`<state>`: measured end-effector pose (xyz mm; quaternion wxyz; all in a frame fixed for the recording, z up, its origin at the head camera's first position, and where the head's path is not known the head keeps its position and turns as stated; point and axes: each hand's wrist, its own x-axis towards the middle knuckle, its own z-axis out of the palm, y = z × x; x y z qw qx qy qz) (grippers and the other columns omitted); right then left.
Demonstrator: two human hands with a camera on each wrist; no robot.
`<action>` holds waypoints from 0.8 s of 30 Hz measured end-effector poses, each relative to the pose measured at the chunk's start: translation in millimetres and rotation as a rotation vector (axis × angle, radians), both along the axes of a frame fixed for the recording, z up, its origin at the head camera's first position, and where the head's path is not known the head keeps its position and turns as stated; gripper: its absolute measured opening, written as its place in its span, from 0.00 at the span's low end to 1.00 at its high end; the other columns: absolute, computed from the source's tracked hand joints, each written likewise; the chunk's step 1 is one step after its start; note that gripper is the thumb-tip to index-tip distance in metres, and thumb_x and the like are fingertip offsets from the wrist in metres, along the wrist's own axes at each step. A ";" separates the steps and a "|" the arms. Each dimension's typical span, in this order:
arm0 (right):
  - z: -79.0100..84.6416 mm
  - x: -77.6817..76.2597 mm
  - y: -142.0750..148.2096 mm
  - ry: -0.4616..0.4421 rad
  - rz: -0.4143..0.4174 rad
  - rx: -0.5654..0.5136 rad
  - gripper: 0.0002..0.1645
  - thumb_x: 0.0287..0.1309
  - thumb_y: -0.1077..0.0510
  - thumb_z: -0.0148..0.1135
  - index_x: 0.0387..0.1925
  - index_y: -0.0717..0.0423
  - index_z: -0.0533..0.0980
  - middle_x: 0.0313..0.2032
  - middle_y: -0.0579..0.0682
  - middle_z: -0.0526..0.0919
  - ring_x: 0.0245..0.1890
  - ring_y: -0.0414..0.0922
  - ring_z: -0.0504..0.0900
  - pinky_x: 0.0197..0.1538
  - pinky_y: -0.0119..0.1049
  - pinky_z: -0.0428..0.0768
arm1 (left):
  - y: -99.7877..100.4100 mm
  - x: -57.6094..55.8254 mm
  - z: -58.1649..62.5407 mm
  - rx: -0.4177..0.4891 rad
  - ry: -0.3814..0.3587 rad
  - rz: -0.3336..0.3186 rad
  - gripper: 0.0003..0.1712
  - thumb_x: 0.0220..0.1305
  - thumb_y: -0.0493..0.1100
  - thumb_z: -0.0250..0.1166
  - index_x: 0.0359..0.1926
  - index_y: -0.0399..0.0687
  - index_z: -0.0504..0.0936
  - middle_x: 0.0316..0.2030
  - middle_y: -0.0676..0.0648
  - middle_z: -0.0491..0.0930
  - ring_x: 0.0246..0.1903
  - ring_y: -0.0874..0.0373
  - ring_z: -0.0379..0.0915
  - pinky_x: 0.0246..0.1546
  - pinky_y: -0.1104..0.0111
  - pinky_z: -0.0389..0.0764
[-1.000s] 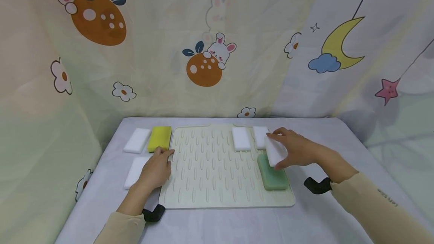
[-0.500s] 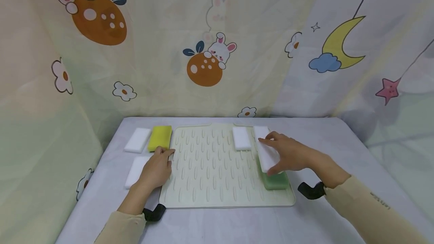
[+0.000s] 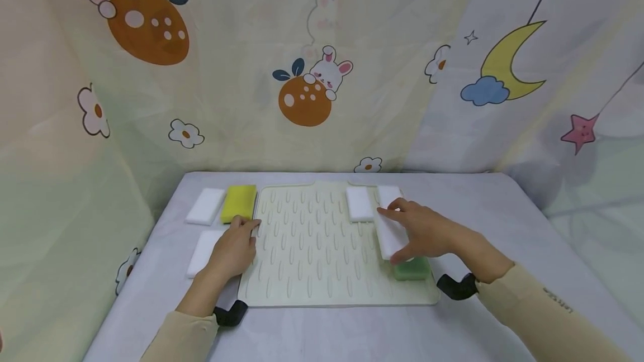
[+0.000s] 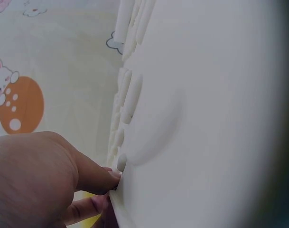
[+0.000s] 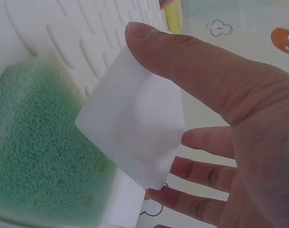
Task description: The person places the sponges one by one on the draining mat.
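My right hand [image 3: 427, 230] grips a white sponge block [image 3: 391, 239] by its ends, thumb at the near end and fingers at the far end. The block is tilted and overlaps a porous green sponge [image 3: 412, 270] on the ribbed cream mat [image 3: 312, 289]. In the right wrist view the white block's broad face shows beside the green sponge [image 5: 44, 147]. Two more white blocks lie at the mat's back right, one at the left [image 3: 359, 204] and the other [image 3: 388, 194] partly behind my fingers. My left hand [image 3: 233, 250] pinches the mat's left edge between thumb and fingers.
Left of the mat lie a yellow sponge [image 3: 238, 203], a white block [image 3: 206, 206] behind and another white block [image 3: 203, 250] partly covered by my left hand. A white cloth [image 3: 327, 334] covers the table. A printed curtain [image 3: 226, 71] hangs behind.
My right hand has moved left and slightly nearer with the white block, uncovering less of the green sponge's top. My left hand stays on the mat's edge.
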<state>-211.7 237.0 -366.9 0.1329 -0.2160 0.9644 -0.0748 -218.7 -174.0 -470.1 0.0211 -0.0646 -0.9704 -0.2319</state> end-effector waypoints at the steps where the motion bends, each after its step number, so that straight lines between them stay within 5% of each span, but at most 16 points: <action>1: -0.7 0.3 -1.0 0.002 0.002 0.002 0.67 0.41 0.32 0.83 0.79 0.47 0.62 0.68 0.52 0.69 0.63 0.55 0.74 0.62 0.55 0.77 | -0.1 0.0 -0.1 0.000 0.002 -0.001 0.26 0.71 0.34 0.58 0.69 0.38 0.76 0.59 0.34 0.72 0.42 0.46 0.79 0.41 0.53 0.81; 24: -17.2 1.7 -28.6 0.033 0.084 0.023 0.63 0.42 0.31 0.81 0.77 0.49 0.66 0.65 0.50 0.71 0.56 0.53 0.77 0.58 0.52 0.76 | 0.2 -1.7 -0.1 0.018 -0.017 0.010 0.26 0.71 0.34 0.58 0.70 0.40 0.75 0.59 0.37 0.72 0.42 0.48 0.78 0.41 0.56 0.80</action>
